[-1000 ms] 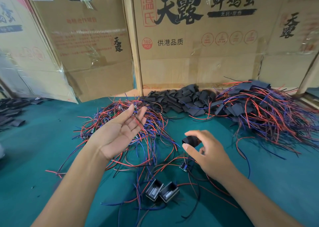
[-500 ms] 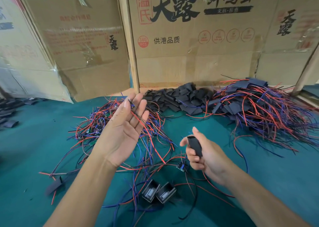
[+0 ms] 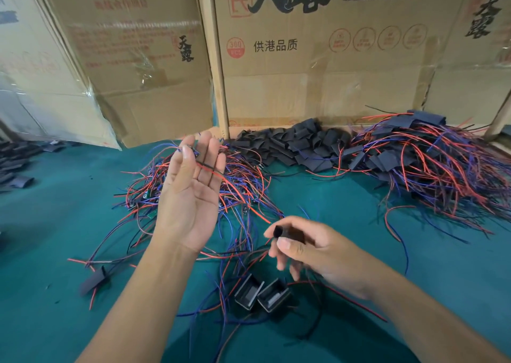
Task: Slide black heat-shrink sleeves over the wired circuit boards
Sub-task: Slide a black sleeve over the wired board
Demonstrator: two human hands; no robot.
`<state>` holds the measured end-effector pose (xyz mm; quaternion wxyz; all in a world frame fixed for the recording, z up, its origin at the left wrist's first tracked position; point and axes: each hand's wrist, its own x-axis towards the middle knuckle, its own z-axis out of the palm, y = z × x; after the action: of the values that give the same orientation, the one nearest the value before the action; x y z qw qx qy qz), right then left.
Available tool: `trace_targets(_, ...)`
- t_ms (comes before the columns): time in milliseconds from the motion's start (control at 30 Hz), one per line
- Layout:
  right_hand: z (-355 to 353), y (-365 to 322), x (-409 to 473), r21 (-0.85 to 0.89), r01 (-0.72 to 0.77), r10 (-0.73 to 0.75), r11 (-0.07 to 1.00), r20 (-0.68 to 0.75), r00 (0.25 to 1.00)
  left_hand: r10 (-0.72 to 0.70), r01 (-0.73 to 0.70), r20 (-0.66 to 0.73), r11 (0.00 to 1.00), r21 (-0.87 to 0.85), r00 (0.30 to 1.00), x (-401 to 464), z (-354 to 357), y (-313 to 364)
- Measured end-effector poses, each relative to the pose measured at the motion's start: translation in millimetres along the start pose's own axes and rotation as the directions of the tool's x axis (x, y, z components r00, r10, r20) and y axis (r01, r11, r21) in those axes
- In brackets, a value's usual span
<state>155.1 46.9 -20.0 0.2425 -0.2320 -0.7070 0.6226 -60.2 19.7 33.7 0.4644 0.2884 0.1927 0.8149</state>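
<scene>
Left hand: my left hand (image 3: 190, 197) is raised palm up with the fingers nearly straight; thumb and forefinger pinch a small wired circuit board (image 3: 193, 151) at the fingertips, and its thin leads run down across my palm.
Right hand: my right hand (image 3: 307, 248) is closed on one black heat-shrink sleeve (image 3: 287, 232), thumb over it, with its open end poking out toward my left hand.
Gap between grips: the sleeve and the board are apart; nothing is threaded yet.
Done so far: beyond my right hand and further right lies the sleeved pile (image 3: 431, 163), red and blue wires with black sleeves on them, which I judge to be finished pieces.
Still to do: behind my left hand sprawls the bare wired pile (image 3: 237, 185), and I see many boards there without sleeves.
Sleeve stock: the loose sleeves (image 3: 293, 144) are heaped beyond both hands against the cardboard boxes (image 3: 304, 86).
Below my right hand: two small black housings (image 3: 261, 296) sit side by side on the green table (image 3: 55, 224), touching.
Stage: I judge this piece is at its start, and the batch is well short of finished.
</scene>
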Motion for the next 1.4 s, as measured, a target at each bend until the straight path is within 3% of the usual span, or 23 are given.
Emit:
trace_targets(67, 4.9, -0.9, 0.1, -0.469, 0.077, -0.162, 0.88, -0.143, 0.976, 0.017, -0.017, 0.025, 1.0, 0.005, 1.0, -1.2, -0.1, 1.2)
trace_targets(133, 9.8, -2.3, -0.5, -0.673, 0.105, -0.318, 0.732, -0.201, 0.927, 0.03, -0.031, 0.047, 0.999, 0.024, 0.998, -2.6, 0.1, 2.3)
trace_targets(367, 18.3, -6.7, -5.2, -0.747, 0.135, -0.376, 0.651, -0.163, 0.912, 0.057, -0.06, 0.064, 0.997, 0.049, 0.996, -6.2, 0.4, 5.0)
trace_targets(667, 33.0, -10.1, -8.4, -0.726, 0.108, -0.368, 0.679, -0.209, 0.906, 0.056, -0.061, 0.083, 0.997, 0.048, 0.995, -10.9, 4.3, 0.4)
trace_targets(1067, 53.6, -10.8, -8.7, -0.719, -0.036, -0.375, 0.694, -0.404, 0.834, 0.047, -0.053, 0.12, 0.998, 0.043, 0.992, -16.7, 10.8, -10.5)
trace_targets(1267, 47.7, -16.9, -7.9, -0.77, -0.139, -0.408, 0.623, -0.471, 0.782, -0.026, 0.021, 0.12, 0.999, 0.05, 0.992, -24.7, 13.6, -21.8)
trace_targets(1400, 39.4, -17.2, -5.8, -0.838, -0.177, -0.49, 0.516, -0.458, 0.742, -0.093, 0.088, 0.132, 0.995, 0.046, 0.987, -30.6, 16.7, -30.2)
